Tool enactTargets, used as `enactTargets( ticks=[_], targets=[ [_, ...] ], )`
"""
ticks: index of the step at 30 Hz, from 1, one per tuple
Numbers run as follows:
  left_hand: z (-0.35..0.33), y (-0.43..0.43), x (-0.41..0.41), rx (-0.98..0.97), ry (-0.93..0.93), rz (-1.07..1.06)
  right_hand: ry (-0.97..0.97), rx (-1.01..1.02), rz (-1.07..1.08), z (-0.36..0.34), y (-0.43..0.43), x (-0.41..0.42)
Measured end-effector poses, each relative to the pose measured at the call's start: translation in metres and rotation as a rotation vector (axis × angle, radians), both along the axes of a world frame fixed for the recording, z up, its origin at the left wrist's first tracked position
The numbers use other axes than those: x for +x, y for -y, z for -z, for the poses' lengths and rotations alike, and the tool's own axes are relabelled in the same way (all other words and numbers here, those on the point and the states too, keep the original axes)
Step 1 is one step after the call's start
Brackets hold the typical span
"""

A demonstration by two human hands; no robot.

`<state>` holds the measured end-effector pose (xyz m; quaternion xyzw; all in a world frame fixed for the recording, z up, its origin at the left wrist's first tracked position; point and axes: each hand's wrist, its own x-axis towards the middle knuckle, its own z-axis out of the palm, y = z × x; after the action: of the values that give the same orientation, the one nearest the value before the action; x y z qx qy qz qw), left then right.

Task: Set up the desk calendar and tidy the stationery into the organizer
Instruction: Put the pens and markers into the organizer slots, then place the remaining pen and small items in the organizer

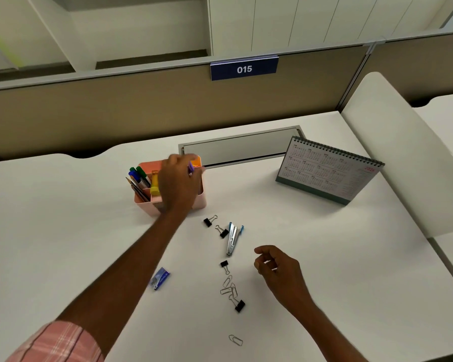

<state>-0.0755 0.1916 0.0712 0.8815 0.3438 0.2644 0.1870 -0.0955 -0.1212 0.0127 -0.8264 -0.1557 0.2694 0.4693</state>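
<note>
A: Item one, the organizer?
B: Pink organizer (145, 203), left of centre on the white desk (63, 231). Markers and pencils (138, 180) stood in its left compartment, a yellow highlighter (154, 182) beside them.
A: Hands?
B: Left hand (179, 182) was over the organizer, fingers closed round a small purple item (191, 168); what it was could not be told. Right hand (279, 267) hovered lower right of centre, fingers loosely curled, holding nothing.
A: Calendar?
B: Desk calendar (327, 169) stood upright at the right of the frame, well apart from the organizer.
A: Loose stock?
B: Stapler (232, 239) at centre, two binder clips (215, 226) just left of it, two more below among paper clips (229, 287). One paper clip (236, 340) lay alone near the bottom edge. Blue staple box (160, 278) at lower left of centre.
</note>
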Motion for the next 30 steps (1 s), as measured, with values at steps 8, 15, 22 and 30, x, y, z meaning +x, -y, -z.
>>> enactTargets(
  ticks=[8,15,22,30],
  targets=[
    [0.070,0.115,-0.058,-0.533,-0.375,0.158,-0.015,-0.026,-0.006,0.011,-0.003,-0.005],
    [0.092,0.137,-0.064,-0.423,-0.420,0.042,-0.001,-0.059,-0.038,0.017,-0.006,-0.004],
    [0.081,0.132,-0.071,-0.501,-0.343,0.049,0.108,-0.063,-0.026,0.012,-0.028,0.020],
    [0.048,0.105,-0.094,-0.838,-0.020,0.046,0.050,0.043,-0.221,-0.034,-0.089,0.057]
  ],
)
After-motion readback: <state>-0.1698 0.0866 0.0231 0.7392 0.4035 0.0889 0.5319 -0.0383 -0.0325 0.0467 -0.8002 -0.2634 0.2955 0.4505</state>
